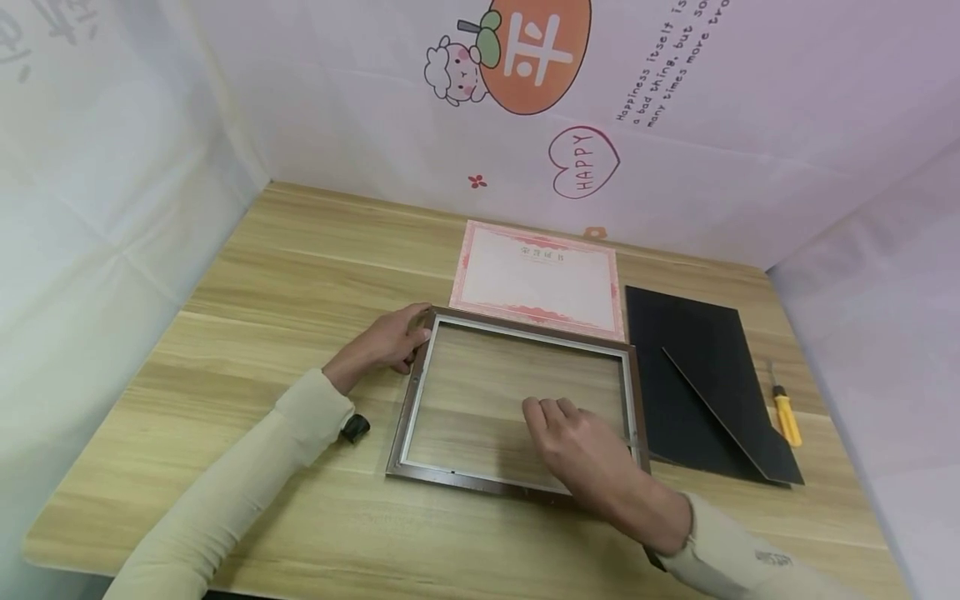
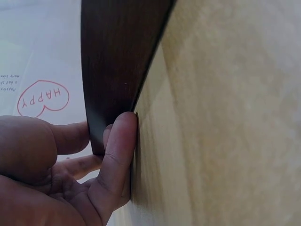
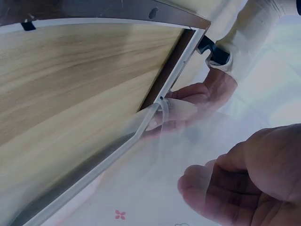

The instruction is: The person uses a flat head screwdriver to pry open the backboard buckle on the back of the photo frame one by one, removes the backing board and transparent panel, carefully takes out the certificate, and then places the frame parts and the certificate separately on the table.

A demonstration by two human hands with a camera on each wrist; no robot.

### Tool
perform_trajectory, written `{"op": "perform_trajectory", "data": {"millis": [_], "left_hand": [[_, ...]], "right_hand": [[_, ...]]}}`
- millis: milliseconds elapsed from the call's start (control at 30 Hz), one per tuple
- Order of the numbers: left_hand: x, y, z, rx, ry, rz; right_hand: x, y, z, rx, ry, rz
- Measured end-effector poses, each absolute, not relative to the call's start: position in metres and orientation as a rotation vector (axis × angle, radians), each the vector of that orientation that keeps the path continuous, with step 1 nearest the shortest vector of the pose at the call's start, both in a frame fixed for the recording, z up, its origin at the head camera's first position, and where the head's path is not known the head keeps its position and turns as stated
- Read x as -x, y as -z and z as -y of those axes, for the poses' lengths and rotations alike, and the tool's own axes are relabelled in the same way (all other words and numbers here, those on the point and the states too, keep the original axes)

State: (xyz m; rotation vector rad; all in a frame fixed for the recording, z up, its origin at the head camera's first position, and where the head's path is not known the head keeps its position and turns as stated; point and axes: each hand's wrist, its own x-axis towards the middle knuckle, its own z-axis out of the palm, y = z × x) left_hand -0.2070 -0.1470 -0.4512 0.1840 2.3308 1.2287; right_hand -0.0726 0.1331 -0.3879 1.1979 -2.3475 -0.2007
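Observation:
A brown picture frame (image 1: 412,400) with a pale inner edge lies on the wooden table. My left hand (image 1: 390,337) grips its far left corner; the left wrist view shows the thumb on one side of the dark rail (image 2: 122,56) and the fingers on the other. Above the frame's near right part is my right hand (image 1: 581,446), with fingers curled together. In the right wrist view, a clear plastic sheet (image 3: 164,117) bends up from the frame, and the fingertips (image 3: 195,181) pinch it. Much of this sheet is hard to see.
A certificate with a pink border (image 1: 540,283) lies just behind the frame. To the right is a black backing board (image 1: 678,325) with a raised flap (image 1: 731,417). A screwdriver with a yellow handle (image 1: 786,421) lies near the table's right edge. Printed cloth hangs around the table.

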Motion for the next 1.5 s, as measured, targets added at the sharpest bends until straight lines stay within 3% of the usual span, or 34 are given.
{"op": "perform_trajectory", "data": {"millis": [1000,1500], "left_hand": [[0.208,0.449,0.147,-0.102,-1.265,-2.316],[0.210,0.449,0.145,-0.140,-1.212,-2.347]], "right_hand": [[0.031,0.383,-0.136,-1.465,0.358,2.102],[0.013,0.348,-0.151,-1.461,0.134,2.081]]}}
